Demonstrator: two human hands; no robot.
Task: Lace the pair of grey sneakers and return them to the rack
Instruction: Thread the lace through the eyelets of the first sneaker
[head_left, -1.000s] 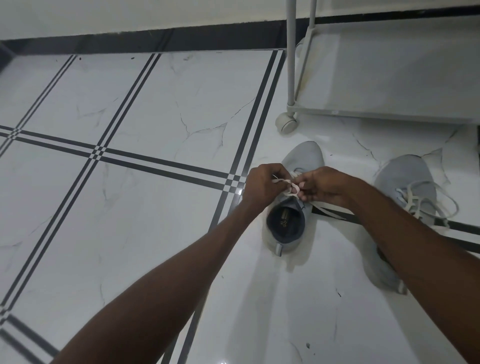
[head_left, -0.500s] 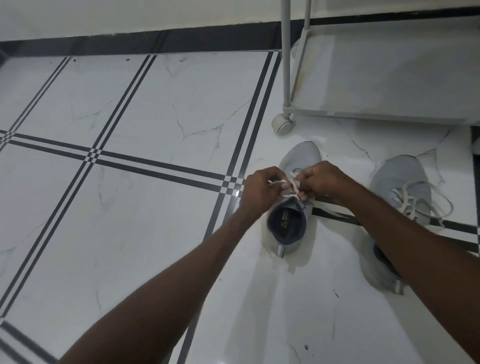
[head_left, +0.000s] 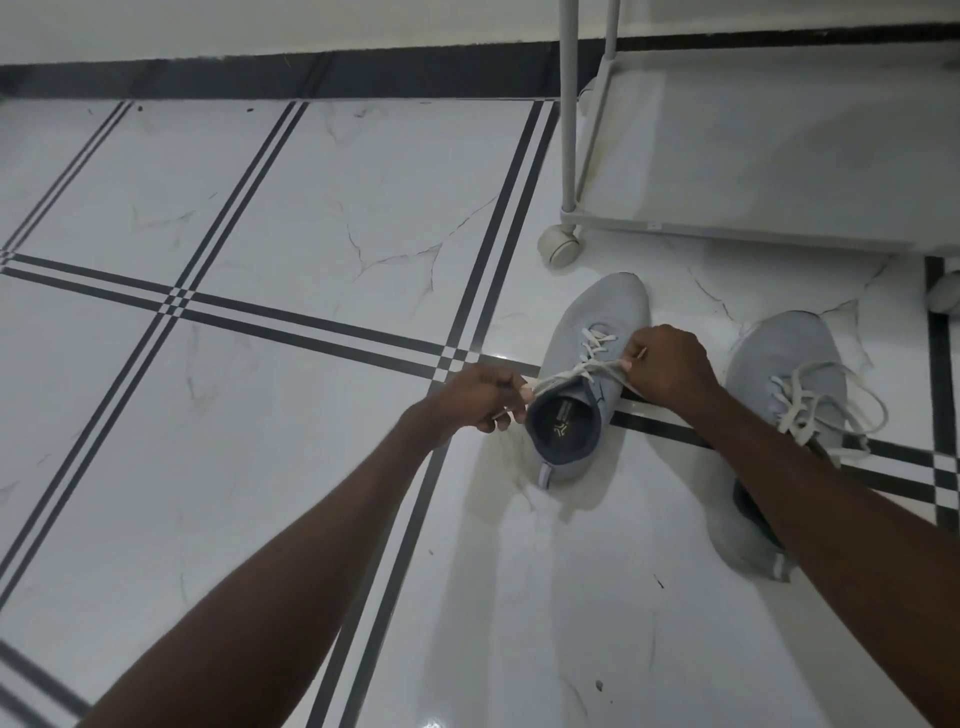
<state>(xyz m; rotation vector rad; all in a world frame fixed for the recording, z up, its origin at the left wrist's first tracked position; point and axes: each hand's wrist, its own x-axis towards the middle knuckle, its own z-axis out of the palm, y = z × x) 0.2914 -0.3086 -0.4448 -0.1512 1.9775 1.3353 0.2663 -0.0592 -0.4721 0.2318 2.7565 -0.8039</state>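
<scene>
A grey sneaker (head_left: 597, 317) stands on the tiled floor with its toe pointing away from me. Its white lace (head_left: 582, 370) is stretched sideways across the tongue. My left hand (head_left: 480, 397) grips one lace end at the shoe's left side. My right hand (head_left: 667, 366) pinches the other end on the right. The second grey sneaker (head_left: 789, 358) lies further right, its white lace tied in loose loops; my right forearm covers its heel part.
A pale metal rack (head_left: 753, 228) on castor wheels (head_left: 560, 250) stands just beyond the shoes, its bottom shelf bare. The floor is glossy white marble tile with black stripe lines. A dark skirting runs along the far wall.
My hands have drawn apart, the left toward me and leftward, the right to the right, and the lace now runs taut between them. The view has shifted closer to the rack.
</scene>
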